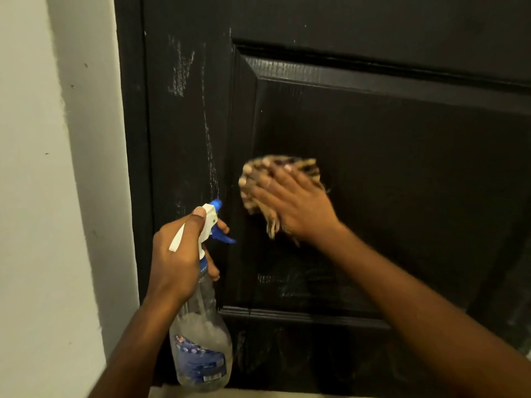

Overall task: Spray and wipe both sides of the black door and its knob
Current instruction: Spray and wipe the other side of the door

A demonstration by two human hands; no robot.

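The black door (388, 173) fills most of the view, with a recessed panel and pale streaks along its left stile. My right hand (290, 202) presses a tan, patterned cloth (258, 179) flat against the left part of the panel; both are motion-blurred. My left hand (178, 254) grips the neck of a clear spray bottle (201, 349) with a white and blue trigger head, one finger on the blue trigger, nozzle pointing at the door's left stile. The knob is not in view.
A black door frame (129, 139) runs down the left of the door, and a white wall (43, 196) lies beyond it. A strip of pale floor (258, 394) shows at the bottom edge.
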